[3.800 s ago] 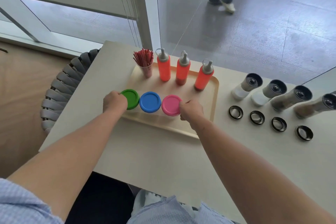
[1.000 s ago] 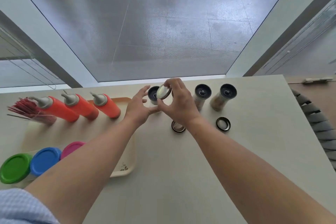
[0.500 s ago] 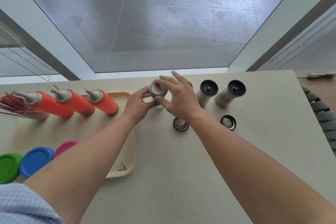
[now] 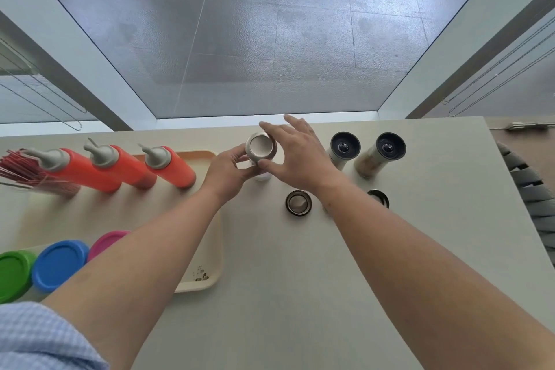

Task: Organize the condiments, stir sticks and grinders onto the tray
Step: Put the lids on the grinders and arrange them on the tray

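Note:
My left hand (image 4: pixel 226 173) grips the body of a white grinder (image 4: pixel 262 178) that stands just right of the tray (image 4: pixel 211 252). My right hand (image 4: pixel 295 159) pinches a round metal-rimmed cap (image 4: pixel 260 146) between thumb and forefinger on top of that grinder, its other fingers spread. Two uncapped grinders (image 4: pixel 344 149) (image 4: pixel 380 154) stand to the right. Two loose rings (image 4: pixel 298 203) (image 4: pixel 379 198) lie on the table before them. On the tray stand three orange squeeze bottles (image 4: pixel 120 167), red stir sticks (image 4: pixel 25 170) in a cup, and jars with green (image 4: pixel 13 273), blue (image 4: pixel 58 263) and pink (image 4: pixel 106 242) lids.
The pale table (image 4: pixel 300 294) ends at a glass wall at the back and at its right edge near a woven grey chair (image 4: pixel 533 201). My right forearm crosses the table between the two rings.
Both hands left the jars on the tray and went to the grinders. In the last second my right hand lowered the cap onto the grinder and my left hand closed round its body.

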The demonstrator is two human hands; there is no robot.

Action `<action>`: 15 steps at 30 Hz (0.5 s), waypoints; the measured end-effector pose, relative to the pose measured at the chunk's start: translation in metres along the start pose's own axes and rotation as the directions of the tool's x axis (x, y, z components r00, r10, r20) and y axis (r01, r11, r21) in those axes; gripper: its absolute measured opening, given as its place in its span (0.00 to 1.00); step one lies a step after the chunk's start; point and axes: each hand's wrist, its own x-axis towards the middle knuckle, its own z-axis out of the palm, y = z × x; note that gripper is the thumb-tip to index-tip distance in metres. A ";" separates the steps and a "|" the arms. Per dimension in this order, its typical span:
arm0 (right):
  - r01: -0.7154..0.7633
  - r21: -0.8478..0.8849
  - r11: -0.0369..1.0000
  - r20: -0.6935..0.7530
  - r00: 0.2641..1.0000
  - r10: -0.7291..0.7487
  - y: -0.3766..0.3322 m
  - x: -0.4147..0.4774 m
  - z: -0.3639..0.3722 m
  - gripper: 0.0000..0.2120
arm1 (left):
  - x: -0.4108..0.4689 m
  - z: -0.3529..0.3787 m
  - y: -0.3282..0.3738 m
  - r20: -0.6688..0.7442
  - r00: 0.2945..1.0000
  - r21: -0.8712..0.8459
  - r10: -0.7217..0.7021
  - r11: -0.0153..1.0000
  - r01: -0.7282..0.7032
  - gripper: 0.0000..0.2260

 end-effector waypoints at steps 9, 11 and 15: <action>-0.076 -0.077 0.994 -0.054 0.996 0.072 -0.013 0.006 0.003 0.30 | -0.003 -0.004 0.003 0.006 1.000 0.012 0.012 1.000 -0.013 0.19; -0.040 -0.131 0.991 0.034 0.998 0.045 -0.013 0.012 -0.007 0.32 | -0.003 -0.005 0.004 0.031 0.999 0.016 0.011 1.000 -0.011 0.18; -0.023 -0.099 0.995 0.100 0.994 0.033 -0.007 0.012 -0.010 0.30 | -0.003 -0.005 0.002 0.024 1.000 0.012 0.017 1.000 -0.017 0.17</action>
